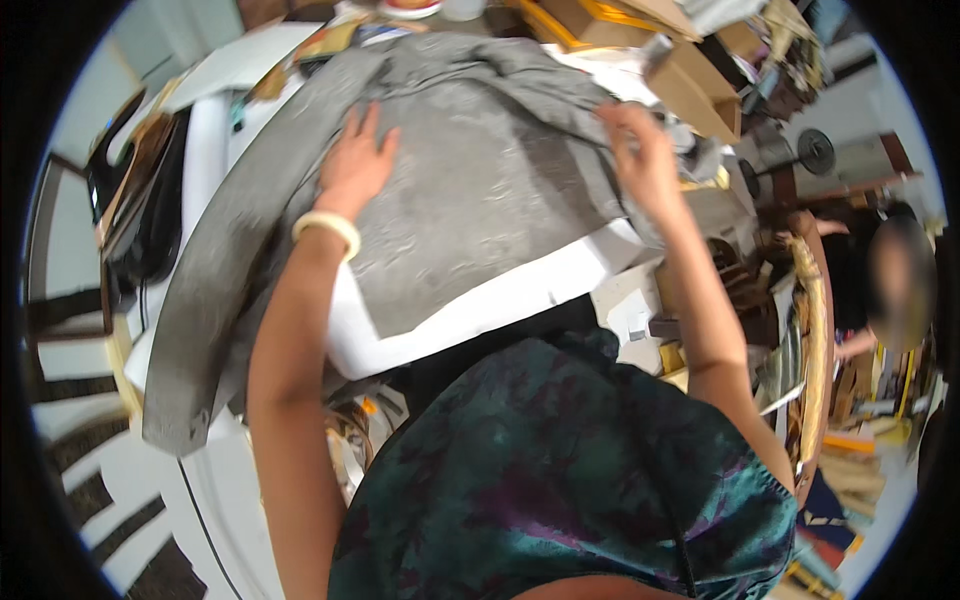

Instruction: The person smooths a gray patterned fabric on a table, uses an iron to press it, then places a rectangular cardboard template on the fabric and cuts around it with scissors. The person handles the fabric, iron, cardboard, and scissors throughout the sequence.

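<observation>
A grey, creased garment or sheet of material point(460, 190), perhaps leather, lies spread over the work surface, with a long strip hanging down at the left. White paper point(460, 315) shows along its lower edge. My left hand point(358, 160) rests on the grey piece, fingers spread, a cream band around the wrist. My right hand point(638, 155) touches the bunched upper right edge of the grey piece, its fingers slightly bent and apart.
Cardboard boxes point(690, 90) and scraps crowd the back and right. Dark items point(150, 210) sit at the left. Another person point(880, 280) in black is at the far right, beside a long pale roll point(808, 360).
</observation>
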Action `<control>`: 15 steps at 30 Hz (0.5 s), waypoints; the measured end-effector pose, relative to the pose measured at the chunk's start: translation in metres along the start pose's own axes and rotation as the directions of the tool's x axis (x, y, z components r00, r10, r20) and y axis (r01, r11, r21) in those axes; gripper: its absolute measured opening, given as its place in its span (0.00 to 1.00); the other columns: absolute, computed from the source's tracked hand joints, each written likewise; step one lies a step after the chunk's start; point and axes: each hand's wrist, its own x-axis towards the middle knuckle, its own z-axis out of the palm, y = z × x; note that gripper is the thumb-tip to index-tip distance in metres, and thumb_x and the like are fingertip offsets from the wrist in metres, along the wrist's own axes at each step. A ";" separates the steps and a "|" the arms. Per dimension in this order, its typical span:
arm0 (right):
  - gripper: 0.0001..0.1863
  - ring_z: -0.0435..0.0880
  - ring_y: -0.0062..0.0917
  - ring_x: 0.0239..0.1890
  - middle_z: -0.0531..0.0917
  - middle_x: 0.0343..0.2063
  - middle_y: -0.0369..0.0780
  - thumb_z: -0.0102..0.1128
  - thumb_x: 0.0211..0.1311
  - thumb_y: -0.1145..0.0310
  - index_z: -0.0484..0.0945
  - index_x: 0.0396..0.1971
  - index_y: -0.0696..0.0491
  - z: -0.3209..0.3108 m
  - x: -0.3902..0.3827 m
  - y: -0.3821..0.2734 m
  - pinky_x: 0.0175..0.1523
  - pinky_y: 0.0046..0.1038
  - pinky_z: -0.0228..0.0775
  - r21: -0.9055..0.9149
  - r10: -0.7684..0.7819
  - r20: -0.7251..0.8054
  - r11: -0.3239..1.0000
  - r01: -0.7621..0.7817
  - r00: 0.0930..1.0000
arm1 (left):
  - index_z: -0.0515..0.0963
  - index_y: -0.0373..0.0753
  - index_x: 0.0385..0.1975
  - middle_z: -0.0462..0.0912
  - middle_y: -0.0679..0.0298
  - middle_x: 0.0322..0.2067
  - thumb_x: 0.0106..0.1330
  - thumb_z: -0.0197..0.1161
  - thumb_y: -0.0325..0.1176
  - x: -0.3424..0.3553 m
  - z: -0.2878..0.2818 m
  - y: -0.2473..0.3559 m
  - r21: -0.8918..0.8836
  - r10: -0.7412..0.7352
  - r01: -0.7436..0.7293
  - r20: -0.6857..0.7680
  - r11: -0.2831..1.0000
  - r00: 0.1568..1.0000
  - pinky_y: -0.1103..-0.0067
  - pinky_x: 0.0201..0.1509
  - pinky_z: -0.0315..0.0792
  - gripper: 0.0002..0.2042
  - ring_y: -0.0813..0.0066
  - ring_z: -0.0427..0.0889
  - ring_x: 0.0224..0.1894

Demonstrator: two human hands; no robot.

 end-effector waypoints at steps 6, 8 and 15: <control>0.25 0.64 0.41 0.80 0.71 0.75 0.45 0.62 0.77 0.59 0.77 0.69 0.49 0.063 -0.094 0.094 0.83 0.55 0.52 -0.142 -0.048 -0.093 0.989 0.034 0.995 | 0.67 0.36 0.77 0.60 0.41 0.79 0.79 0.57 0.51 -0.053 0.001 0.042 0.075 0.358 -0.357 0.010 0.931 0.934 0.47 0.84 0.46 0.33 0.39 0.55 0.82; 0.26 0.64 0.42 0.80 0.70 0.76 0.45 0.61 0.78 0.55 0.77 0.70 0.47 0.063 -0.093 0.107 0.82 0.58 0.51 -0.272 -0.018 -0.121 0.962 -0.016 0.992 | 0.66 0.37 0.78 0.59 0.42 0.79 0.78 0.59 0.51 -0.078 -0.005 0.061 0.076 0.398 -0.398 0.009 0.914 0.917 0.45 0.84 0.45 0.34 0.40 0.55 0.82; 0.15 0.89 0.41 0.53 0.91 0.48 0.45 0.67 0.74 0.58 0.89 0.44 0.55 -0.002 -0.053 0.147 0.63 0.46 0.78 -0.144 -0.074 -0.357 0.989 0.024 0.931 | 0.61 0.40 0.81 0.56 0.45 0.81 0.77 0.60 0.49 -0.107 -0.019 0.085 0.100 0.346 -0.355 0.099 0.930 0.933 0.45 0.83 0.44 0.36 0.40 0.53 0.83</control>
